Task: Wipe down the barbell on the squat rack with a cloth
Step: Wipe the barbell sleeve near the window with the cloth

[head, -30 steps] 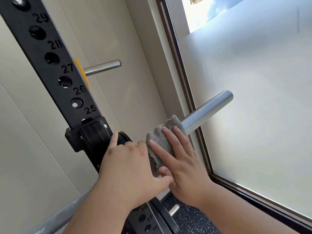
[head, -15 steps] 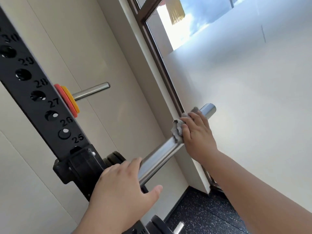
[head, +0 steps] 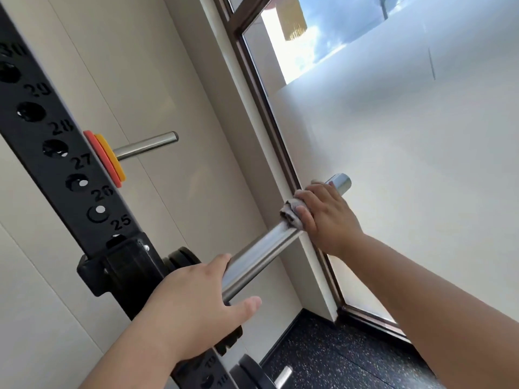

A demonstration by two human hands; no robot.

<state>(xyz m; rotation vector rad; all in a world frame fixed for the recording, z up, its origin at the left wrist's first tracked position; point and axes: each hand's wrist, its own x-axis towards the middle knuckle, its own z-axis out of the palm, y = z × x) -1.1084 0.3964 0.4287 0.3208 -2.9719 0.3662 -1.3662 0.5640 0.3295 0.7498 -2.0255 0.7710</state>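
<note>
The shiny steel sleeve of the barbell (head: 261, 252) juts up and to the right from the black squat rack upright (head: 56, 153). My right hand (head: 325, 217) is wrapped around the sleeve close to its outer end, pressing a grey cloth (head: 290, 213) against the metal. Only a crumpled edge of the cloth shows under the fingers. My left hand (head: 193, 301) rests over the inner part of the sleeve beside the rack's black hook, fingers spread, thumb below the bar.
A steel storage peg (head: 146, 144) with red and orange discs sticks out of the upright, above left. A beige wall and a brown-framed window (head: 261, 88) lie behind the bar. Black plates on a lower peg (head: 282, 376) sit above the speckled floor.
My right hand slid the cloth outward along the sleeve, from beside my left hand almost to the bar's end. My left hand stayed near the rack. The view tilted.
</note>
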